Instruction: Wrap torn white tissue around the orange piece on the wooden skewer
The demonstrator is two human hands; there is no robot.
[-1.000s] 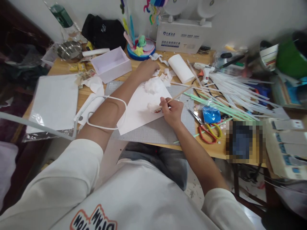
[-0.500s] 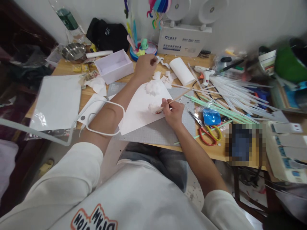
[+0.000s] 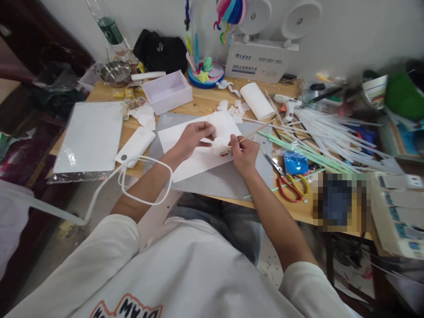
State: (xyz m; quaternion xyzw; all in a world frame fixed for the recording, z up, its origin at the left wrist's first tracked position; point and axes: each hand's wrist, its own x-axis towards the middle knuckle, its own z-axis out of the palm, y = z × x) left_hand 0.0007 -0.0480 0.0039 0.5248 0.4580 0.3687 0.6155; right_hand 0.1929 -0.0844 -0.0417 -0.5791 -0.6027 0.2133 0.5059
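My right hand [image 3: 244,154] is closed round a thin wooden stick [image 3: 256,131] that slants up to the right. At the stick's lower end, a whitish tuft with reddish-brown spots [image 3: 224,152] hangs over a white sheet [image 3: 195,164]. My left hand [image 3: 196,138] is over the same sheet, left of the tuft, thumb and fingers apart. Between the hands, fluffy white material [image 3: 219,123] lies near the sheet's top; whether my left fingers touch it cannot be made out. Beneath the sheet is a grey cutting mat [image 3: 251,182].
A white cable [image 3: 145,202] loops over my left forearm. Scissors [image 3: 287,187], a blue packet [image 3: 296,162], a glue gun [image 3: 289,106] and many pale sticks [image 3: 326,132] lie to the right. Behind are a white roll [image 3: 257,100] and an open box [image 3: 168,92].
My left hand has come down and back from beside the torn white scraps to the white sheet near the tuft. My right hand keeps its hold on the stick. The view has shifted slightly.
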